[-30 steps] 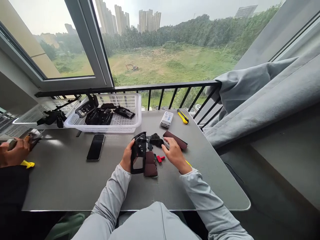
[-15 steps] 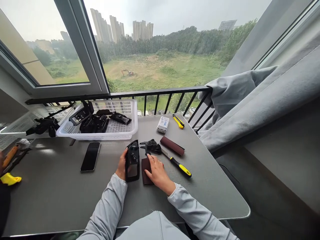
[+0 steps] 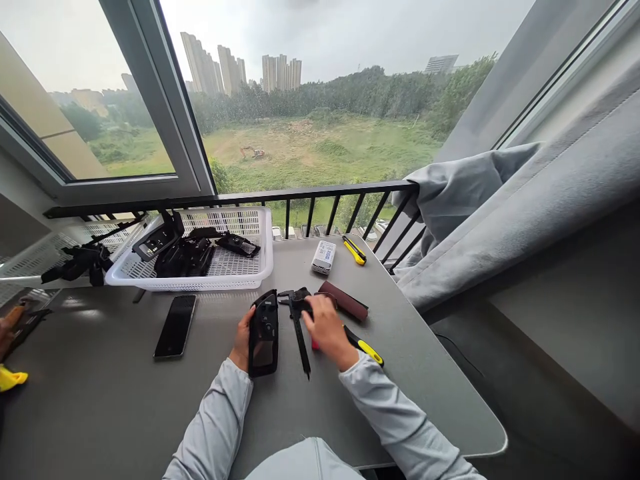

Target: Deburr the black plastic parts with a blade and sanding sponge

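My left hand point(image 3: 243, 341) grips a black plastic housing point(image 3: 263, 333) by its left side, holding it upright over the grey table. Its face has small fittings and a smoother panel low down. To the right lies a black caliper point(image 3: 301, 340), jaws at the top. My right hand point(image 3: 327, 327) is bent over the caliper's upper right, beside a crumpled black cloth point(image 3: 301, 294), its fingers curled and slightly blurred. What is under them is hidden. A small red thing point(image 3: 315, 344) peeks out below this hand. A roll of brown sandpaper point(image 3: 347, 303) lies just beyond it.
A yellow-and-black handled tool point(image 3: 367, 349) sits right of my wrist. Farther back are a small white box point(image 3: 324, 257) and a yellow utility knife point(image 3: 355, 251). A white basket point(image 3: 190, 283) holds black parts. A phone point(image 3: 175, 327) lies left; another person's hand point(image 3: 9, 333) shows at the edge.
My right hand has moved off to the upper right. The flat brown sandpaper sheet has left its spot, uncovering the caliper's beam. The left hand still holds the housing.
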